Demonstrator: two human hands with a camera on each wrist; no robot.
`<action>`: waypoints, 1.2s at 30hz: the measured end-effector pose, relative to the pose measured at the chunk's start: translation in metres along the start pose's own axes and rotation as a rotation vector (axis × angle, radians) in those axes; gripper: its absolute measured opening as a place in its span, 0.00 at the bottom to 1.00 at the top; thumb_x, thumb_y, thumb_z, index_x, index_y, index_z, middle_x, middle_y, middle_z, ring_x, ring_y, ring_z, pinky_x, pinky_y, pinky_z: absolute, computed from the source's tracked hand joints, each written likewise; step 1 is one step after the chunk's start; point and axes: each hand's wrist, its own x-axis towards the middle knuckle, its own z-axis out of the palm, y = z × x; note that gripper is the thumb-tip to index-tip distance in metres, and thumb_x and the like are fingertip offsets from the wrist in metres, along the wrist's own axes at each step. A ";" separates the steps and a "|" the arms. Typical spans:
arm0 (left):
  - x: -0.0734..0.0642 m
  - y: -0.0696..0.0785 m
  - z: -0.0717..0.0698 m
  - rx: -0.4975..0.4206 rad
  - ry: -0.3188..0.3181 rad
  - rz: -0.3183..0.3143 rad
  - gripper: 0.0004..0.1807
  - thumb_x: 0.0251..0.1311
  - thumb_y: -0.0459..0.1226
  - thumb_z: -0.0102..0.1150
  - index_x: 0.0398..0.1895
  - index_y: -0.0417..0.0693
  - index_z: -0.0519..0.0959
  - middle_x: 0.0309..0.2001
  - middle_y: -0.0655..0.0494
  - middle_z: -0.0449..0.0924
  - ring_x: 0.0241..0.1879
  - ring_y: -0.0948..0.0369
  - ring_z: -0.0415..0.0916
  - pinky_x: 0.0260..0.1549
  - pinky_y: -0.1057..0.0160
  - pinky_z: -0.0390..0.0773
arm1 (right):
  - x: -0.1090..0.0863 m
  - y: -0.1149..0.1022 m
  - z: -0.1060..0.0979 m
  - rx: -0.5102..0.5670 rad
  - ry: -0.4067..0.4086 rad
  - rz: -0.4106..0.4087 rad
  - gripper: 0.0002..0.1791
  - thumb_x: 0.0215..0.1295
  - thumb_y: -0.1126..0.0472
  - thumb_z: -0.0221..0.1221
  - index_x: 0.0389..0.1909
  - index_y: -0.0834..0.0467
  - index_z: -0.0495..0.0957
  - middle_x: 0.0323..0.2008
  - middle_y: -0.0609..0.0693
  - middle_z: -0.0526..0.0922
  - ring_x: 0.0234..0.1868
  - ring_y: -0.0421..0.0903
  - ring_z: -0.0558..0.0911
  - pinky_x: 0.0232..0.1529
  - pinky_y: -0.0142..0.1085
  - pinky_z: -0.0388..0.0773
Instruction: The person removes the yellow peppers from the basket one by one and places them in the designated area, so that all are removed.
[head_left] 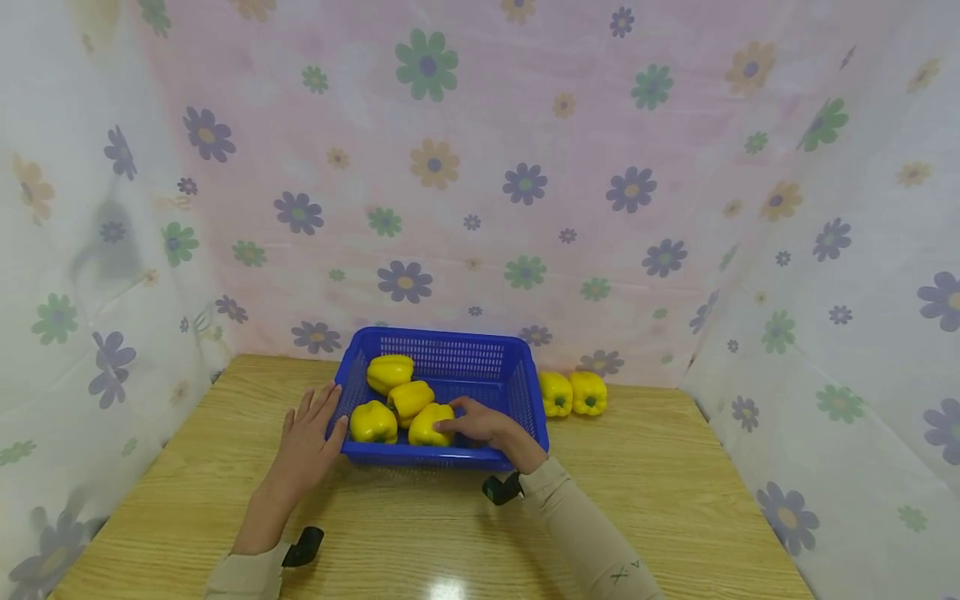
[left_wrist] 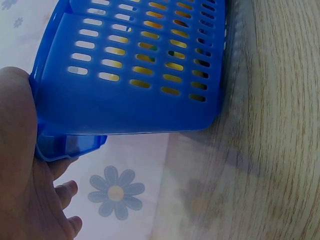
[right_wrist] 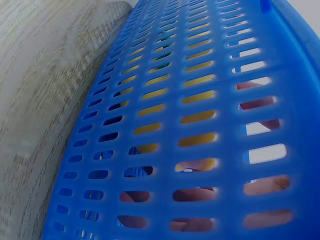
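A blue plastic basket [head_left: 438, 457] with slotted walls stands on the table and contains several yellow bell peppers. My right hand [head_left: 483, 422] reaches over the near rim and holds the nearest right-hand yellow bell pepper [head_left: 427, 427], thumb on its side. In the right wrist view, the basket wall [right_wrist: 165, 107] hides most of that hand. My left hand [head_left: 303, 446] rests at the basket's left rim, fingers extended and thumb by the near corner. Close up, the left wrist view shows this hand [left_wrist: 20, 165] against the rim. Other yellow peppers [head_left: 373, 423] lie in the left half.
Two more yellow bell peppers [head_left: 556, 394] [head_left: 588, 393] sit on the wooden table [head_left: 645, 492] just right of the basket. A flower-patterned cloth [head_left: 480, 242] hangs behind the table and along both sides. Dark wrist cameras [head_left: 303, 547] are worn at the cuffs.
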 end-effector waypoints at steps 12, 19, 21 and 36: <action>0.000 0.001 0.000 0.004 0.005 0.002 0.33 0.80 0.45 0.40 0.80 0.36 0.54 0.79 0.36 0.51 0.78 0.31 0.39 0.69 0.24 0.38 | 0.005 0.002 -0.001 0.158 -0.065 -0.073 0.38 0.69 0.56 0.65 0.76 0.56 0.61 0.66 0.65 0.70 0.59 0.59 0.79 0.56 0.55 0.81; 0.000 0.000 0.001 -0.002 0.004 0.003 0.33 0.80 0.45 0.41 0.80 0.37 0.54 0.79 0.36 0.51 0.78 0.31 0.39 0.69 0.24 0.38 | 0.005 0.000 -0.003 0.231 -0.099 -0.078 0.37 0.70 0.60 0.62 0.77 0.54 0.60 0.67 0.66 0.68 0.56 0.57 0.79 0.55 0.56 0.81; 0.000 0.000 0.001 -0.006 0.002 0.002 0.33 0.80 0.45 0.41 0.80 0.36 0.54 0.79 0.36 0.51 0.78 0.31 0.39 0.69 0.24 0.38 | 0.006 0.000 -0.003 0.235 -0.105 -0.073 0.37 0.71 0.61 0.61 0.78 0.53 0.60 0.69 0.67 0.66 0.58 0.58 0.79 0.56 0.57 0.79; 0.002 -0.003 0.002 -0.003 -0.002 -0.001 0.33 0.80 0.45 0.40 0.80 0.37 0.53 0.79 0.36 0.51 0.78 0.31 0.38 0.69 0.24 0.38 | 0.002 -0.002 -0.005 0.213 -0.115 -0.087 0.36 0.71 0.62 0.61 0.77 0.52 0.62 0.70 0.68 0.64 0.66 0.62 0.73 0.59 0.61 0.77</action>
